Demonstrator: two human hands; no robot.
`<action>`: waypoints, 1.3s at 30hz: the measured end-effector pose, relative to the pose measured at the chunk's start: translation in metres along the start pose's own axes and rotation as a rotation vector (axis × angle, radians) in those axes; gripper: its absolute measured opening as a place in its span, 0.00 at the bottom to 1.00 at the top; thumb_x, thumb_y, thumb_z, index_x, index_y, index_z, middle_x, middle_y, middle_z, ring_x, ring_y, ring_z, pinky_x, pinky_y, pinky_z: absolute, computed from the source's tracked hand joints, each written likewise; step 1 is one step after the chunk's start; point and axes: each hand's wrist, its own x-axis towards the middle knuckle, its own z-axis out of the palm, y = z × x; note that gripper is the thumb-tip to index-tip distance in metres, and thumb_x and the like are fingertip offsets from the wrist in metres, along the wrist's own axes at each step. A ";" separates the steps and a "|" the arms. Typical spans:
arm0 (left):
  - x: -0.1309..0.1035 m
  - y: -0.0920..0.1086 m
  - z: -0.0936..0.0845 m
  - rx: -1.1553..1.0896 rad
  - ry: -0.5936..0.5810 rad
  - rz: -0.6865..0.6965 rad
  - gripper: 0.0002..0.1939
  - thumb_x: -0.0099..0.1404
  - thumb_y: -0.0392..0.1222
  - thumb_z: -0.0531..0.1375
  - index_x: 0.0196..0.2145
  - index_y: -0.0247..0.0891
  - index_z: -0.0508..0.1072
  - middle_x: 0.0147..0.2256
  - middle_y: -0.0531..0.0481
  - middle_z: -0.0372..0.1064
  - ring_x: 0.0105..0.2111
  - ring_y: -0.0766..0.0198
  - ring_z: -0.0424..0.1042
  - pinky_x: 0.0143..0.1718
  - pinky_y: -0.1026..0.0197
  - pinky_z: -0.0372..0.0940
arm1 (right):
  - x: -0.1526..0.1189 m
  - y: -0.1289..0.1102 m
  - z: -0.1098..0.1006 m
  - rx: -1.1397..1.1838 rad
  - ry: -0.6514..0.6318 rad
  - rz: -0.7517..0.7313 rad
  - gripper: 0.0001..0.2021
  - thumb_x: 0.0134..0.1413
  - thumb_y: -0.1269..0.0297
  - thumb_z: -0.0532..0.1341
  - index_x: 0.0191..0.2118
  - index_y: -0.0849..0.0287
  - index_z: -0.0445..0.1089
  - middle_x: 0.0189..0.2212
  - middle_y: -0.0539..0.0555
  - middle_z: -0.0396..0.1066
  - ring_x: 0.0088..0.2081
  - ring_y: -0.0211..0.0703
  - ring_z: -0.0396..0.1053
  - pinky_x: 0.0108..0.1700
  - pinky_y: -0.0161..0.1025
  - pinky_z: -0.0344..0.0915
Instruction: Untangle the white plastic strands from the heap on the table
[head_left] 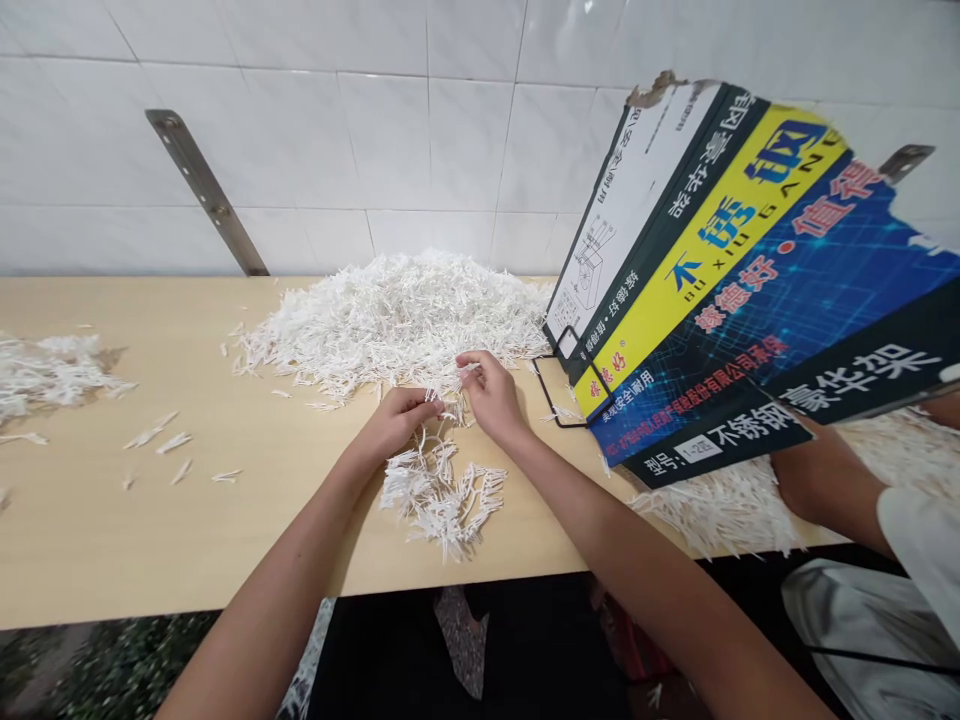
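A large heap of thin white strips lies on the light wooden table against the tiled wall. My left hand is closed, thumb and fingers pinching some white strips at the heap's front edge. Just to its right, my right hand has its thumb and index finger pinched on a white strip. Between the hands, a linked string of strips hangs down to a smaller tangled bunch on the table, nearer the front edge.
Printed cardboard stands tilted on the right in a black wire frame. Beyond it are another person's arm and more strips. Loose strips lie at the left. A metal bracket is on the wall.
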 end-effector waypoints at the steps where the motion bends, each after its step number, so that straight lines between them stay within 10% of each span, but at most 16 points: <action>1: 0.001 -0.001 0.000 0.007 0.002 0.000 0.19 0.63 0.53 0.61 0.22 0.38 0.65 0.17 0.58 0.51 0.18 0.71 0.51 0.20 0.64 0.46 | -0.002 -0.004 0.000 -0.036 -0.044 -0.070 0.13 0.65 0.54 0.58 0.46 0.55 0.75 0.47 0.56 0.77 0.47 0.47 0.73 0.48 0.42 0.68; 8: 0.006 0.000 0.001 0.057 0.042 0.064 0.21 0.65 0.56 0.58 0.24 0.38 0.62 0.20 0.57 0.52 0.21 0.69 0.52 0.22 0.64 0.48 | -0.010 -0.019 0.001 -0.061 -0.332 -0.102 0.13 0.62 0.53 0.63 0.38 0.56 0.79 0.37 0.54 0.79 0.42 0.46 0.74 0.47 0.43 0.67; 22: 0.010 0.002 0.002 0.087 0.010 0.132 0.18 0.63 0.49 0.59 0.21 0.38 0.60 0.20 0.57 0.49 0.22 0.70 0.50 0.23 0.64 0.46 | -0.020 -0.020 0.005 -0.205 -0.167 -0.250 0.11 0.65 0.63 0.57 0.32 0.56 0.73 0.31 0.52 0.74 0.34 0.42 0.70 0.40 0.39 0.63; 33: -0.002 0.006 -0.001 0.038 -0.070 0.093 0.16 0.59 0.41 0.58 0.18 0.38 0.57 0.19 0.57 0.48 0.21 0.71 0.47 0.23 0.64 0.44 | 0.005 0.009 -0.005 0.221 0.150 0.209 0.14 0.69 0.52 0.50 0.35 0.54 0.63 0.27 0.48 0.67 0.22 0.36 0.61 0.24 0.35 0.58; 39: 0.002 0.005 -0.002 0.091 -0.021 0.082 0.16 0.62 0.47 0.58 0.20 0.37 0.64 0.19 0.56 0.52 0.21 0.70 0.51 0.23 0.64 0.48 | -0.001 -0.005 -0.004 -0.116 0.042 -0.079 0.10 0.64 0.58 0.60 0.45 0.56 0.74 0.45 0.56 0.76 0.38 0.43 0.72 0.43 0.40 0.67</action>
